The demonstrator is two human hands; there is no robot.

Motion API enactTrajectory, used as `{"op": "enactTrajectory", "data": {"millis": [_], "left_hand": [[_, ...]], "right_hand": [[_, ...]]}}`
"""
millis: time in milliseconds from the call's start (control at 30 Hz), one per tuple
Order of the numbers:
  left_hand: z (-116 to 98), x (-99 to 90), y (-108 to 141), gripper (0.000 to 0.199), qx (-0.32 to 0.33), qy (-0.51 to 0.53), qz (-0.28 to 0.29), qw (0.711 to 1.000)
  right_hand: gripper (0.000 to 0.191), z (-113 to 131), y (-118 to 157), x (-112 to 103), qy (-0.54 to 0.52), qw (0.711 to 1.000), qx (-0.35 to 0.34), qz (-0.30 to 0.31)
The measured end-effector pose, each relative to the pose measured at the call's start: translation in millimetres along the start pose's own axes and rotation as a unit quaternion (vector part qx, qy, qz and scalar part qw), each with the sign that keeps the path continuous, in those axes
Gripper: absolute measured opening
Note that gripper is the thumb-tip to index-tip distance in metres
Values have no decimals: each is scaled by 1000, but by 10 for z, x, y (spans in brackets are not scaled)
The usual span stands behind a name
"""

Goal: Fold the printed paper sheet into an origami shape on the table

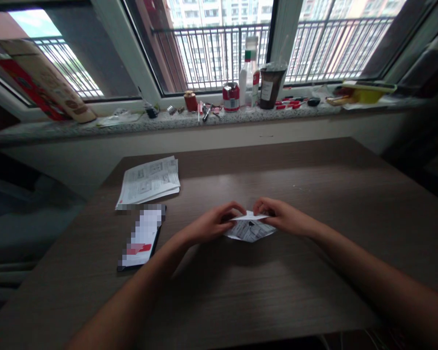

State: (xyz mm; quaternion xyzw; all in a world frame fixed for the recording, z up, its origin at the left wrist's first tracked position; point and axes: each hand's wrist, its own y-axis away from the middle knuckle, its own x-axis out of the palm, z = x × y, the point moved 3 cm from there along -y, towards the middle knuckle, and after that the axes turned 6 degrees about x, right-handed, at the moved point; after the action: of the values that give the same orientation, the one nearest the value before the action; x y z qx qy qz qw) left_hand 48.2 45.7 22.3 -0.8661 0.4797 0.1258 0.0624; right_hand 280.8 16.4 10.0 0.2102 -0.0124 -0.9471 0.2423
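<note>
A small folded sheet of printed paper (251, 231) is between my hands, just above or on the brown table (219, 291); I cannot tell whether it touches the wood. Its upper flap is bent up into a pale edge, and its lower corner points toward me. My left hand (222, 221) pinches the left side of the paper with thumb and fingers. On the right side, my right hand (273, 214) grips it with curled fingers. Parts of the paper's upper edge are hidden behind the fingers.
A stack of printed sheets (149, 182) lies at the table's back left. Nearer me is a phone (142, 238) with its screen lit. On the windowsill (124, 127) stand a red can (231, 97), a dark cup (270, 87), bottles and small tools.
</note>
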Motion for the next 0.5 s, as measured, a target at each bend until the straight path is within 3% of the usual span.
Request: {"op": "enactTrajectory", "data": {"millis": [333, 500], "left_hand": [[59, 23, 35, 30, 16, 38, -23, 999], [57, 23, 47, 32, 2, -18, -64, 998]], "right_hand": [[30, -11, 29, 0, -1, 999, 39, 11], [22, -47, 24, 7, -16, 1000, 14, -3]]}}
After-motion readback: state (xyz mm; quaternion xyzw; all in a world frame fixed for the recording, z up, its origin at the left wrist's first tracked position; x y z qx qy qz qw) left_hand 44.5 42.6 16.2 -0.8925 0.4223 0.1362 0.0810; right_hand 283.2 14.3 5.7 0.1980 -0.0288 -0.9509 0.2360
